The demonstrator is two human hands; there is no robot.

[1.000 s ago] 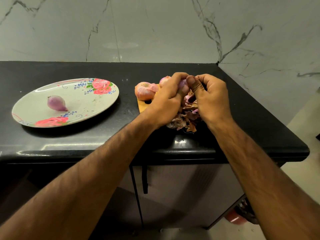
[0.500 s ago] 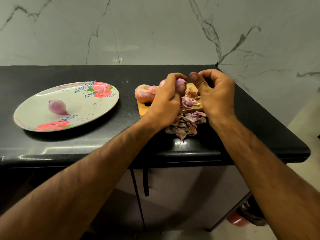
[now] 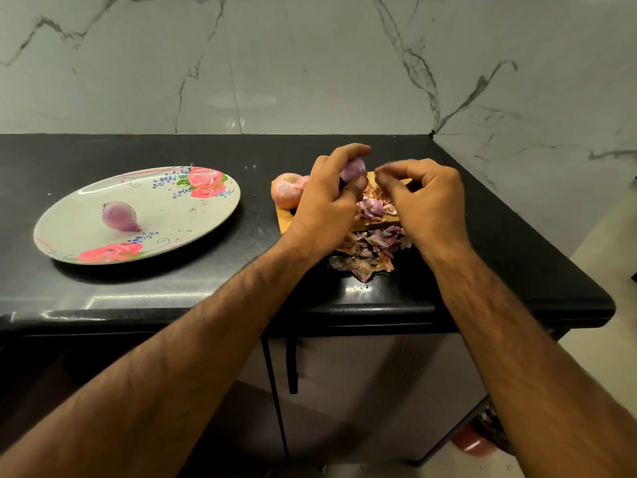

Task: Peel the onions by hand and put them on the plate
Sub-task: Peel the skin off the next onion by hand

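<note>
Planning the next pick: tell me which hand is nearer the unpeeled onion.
Left. The left hand is just beside the unpeeled onion; the right hand is farther right, over the peels.

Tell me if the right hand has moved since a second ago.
Yes. Against the board, the right hand drew slightly right, off the onion in the left hand; a gap shows.

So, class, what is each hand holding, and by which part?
The left hand grips the onion round its body. The right hand pinches its fingers, blurred: cannot tell.

One head-worn view — looking forward and down, close over the counter, facing the wall.
</note>
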